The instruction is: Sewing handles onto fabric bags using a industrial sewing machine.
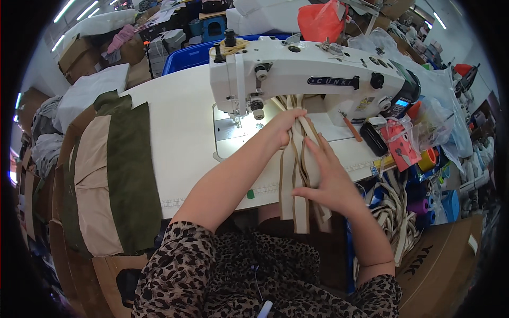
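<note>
A bundle of long cream fabric strips with brown edges (300, 211) hangs over the front edge of the sewing table (183, 159). My left hand (285, 129) is closed round the upper part of the bundle, just right of the needle area. Lower down, my right hand (333, 183) lies against the strips, its fingers stretched out and its thumb spread across them. Behind both hands stands a white sewing machine (286, 66), and the far ends of the strips pass under its arm.
Dark green and beige fabric pieces (130, 175) drape over the table's left side. At the right lie an orange-handled tool (352, 129), a black case (374, 139) and a pink packet (398, 146). More strips (395, 217) are heaped below, beside a cardboard box (440, 270). A blue bin (185, 59) stands behind.
</note>
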Motion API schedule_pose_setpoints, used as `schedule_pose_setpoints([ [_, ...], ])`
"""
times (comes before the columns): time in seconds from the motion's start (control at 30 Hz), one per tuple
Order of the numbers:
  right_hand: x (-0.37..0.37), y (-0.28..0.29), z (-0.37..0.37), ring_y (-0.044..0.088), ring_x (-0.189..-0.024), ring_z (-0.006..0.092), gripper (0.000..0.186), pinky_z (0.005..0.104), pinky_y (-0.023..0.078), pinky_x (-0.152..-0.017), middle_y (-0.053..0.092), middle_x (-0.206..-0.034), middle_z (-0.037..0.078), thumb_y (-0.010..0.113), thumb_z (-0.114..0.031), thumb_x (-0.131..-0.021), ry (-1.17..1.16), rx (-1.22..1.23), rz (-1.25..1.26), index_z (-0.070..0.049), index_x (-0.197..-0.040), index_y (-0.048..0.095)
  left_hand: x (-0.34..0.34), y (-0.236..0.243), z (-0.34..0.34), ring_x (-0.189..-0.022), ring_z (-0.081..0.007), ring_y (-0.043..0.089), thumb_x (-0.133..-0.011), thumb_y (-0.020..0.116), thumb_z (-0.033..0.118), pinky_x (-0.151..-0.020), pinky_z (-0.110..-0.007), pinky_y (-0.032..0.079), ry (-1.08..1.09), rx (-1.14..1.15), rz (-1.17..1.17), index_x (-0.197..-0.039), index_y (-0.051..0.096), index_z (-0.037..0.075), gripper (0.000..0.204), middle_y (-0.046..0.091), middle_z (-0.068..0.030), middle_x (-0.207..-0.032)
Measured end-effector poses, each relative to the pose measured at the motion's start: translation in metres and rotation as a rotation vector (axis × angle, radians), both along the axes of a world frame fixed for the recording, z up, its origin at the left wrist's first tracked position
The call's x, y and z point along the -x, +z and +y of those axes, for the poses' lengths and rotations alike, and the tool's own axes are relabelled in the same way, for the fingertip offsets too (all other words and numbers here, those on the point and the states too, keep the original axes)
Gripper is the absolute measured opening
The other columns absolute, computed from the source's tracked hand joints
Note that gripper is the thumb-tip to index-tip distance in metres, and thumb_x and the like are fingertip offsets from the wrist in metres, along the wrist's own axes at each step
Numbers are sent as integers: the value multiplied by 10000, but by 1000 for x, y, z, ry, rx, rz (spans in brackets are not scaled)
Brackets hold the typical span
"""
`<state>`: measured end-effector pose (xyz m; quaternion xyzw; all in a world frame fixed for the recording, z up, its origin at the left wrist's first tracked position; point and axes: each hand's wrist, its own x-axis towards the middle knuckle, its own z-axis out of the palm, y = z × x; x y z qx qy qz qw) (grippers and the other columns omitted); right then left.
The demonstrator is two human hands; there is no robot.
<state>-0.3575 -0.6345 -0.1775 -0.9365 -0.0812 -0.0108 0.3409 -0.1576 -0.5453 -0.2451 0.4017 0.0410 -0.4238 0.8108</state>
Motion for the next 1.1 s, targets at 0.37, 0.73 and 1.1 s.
schedule_pose_setpoints([
  [0.37, -44, -60, -10, 320, -1362, 399, 865, 547, 312, -1046, 325, -1482, 222, 747, -383, -712, -279, 398, -191, -270, -1474, 353, -5, 8, -12, -947, -270, 630, -851, 682, 301, -794, -365, 528, 201, -748, -866, -1211, 487, -60, 546, 598, -207, -1117],
  [0.73, -73, -61, -44, 364, -1345, 375, 524, 548, 307, -1079, 428, -1433, 155, 698, -290, -804, -324, 485, -397, -206, -1303, 562, 43, -30, 15, -1158, -382, 540, -825, 638, 182, -1011, -435, 410, 70, -769, -1492, -1367, 444, -39, 617, 554, -243, -1276],
  [1.1, 208, -140, -165, 575, -1016, 321, 367, 416, 429, -915, 624, -1046, 120, 750, -194, -756, -1470, 499, -424, -74, -1085, 636, 116, 36, 55, -1379, -278, 349, -902, 595, 158, -1114, -403, 297, -93, -492, -1106, -1424, 389, 20, 578, 422, -147, -1456],
])
